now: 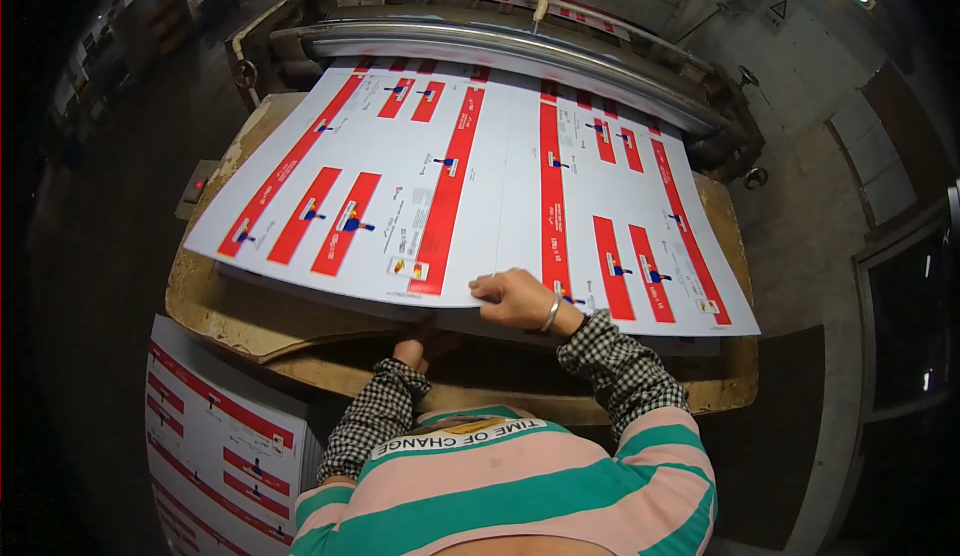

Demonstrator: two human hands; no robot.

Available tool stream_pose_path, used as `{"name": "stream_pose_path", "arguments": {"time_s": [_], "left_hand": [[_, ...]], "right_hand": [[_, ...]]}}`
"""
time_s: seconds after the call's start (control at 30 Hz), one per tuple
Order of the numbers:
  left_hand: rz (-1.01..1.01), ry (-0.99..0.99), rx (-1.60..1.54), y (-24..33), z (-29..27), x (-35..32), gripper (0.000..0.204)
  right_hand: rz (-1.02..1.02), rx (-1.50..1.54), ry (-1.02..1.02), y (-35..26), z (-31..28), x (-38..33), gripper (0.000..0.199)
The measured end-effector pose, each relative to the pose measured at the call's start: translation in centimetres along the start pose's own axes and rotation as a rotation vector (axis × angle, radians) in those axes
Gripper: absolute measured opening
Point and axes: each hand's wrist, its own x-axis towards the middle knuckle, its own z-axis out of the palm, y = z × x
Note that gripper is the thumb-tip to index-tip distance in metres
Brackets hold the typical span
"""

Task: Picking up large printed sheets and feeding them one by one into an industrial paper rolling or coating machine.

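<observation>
— While the right hand rests flat, fingers together, on the near edge of the printed sheet, where is the left hand?
— Under that edge, its grip hidden. The sheet lies on the bench, its far end under the roller; another stack sits near left.

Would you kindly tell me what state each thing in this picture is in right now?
Top printed sheet: flat on the stack, near edge lifted slightly.
Right hand: pressing on the sheet's near edge, bangle on wrist.
Left hand: under the sheet's edge, mostly hidden.
Worn table: chipped, bearing the stack.
Metal roller: lying across the far end.
Second sheet pile: stacked low at left.
</observation>
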Motion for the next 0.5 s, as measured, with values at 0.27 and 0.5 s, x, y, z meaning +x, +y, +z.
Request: {"name": "stream_pose_path", "arguments": {"time_s": [0.27, 0.5], "left_hand": [[0.071, -0.011, -0.038, -0.6, -2.7, 2.0, 0.029], [-0.007, -0.030, 0.009, -0.4, -1.8, 1.2, 0.025]], "right_hand": [[0.110, 0.122, -0.116, 3.9, 3.7, 0.3, 0.029], [0.243, -0.249, 0.151, 9.0, 5.1, 5.0, 0.049]]}}
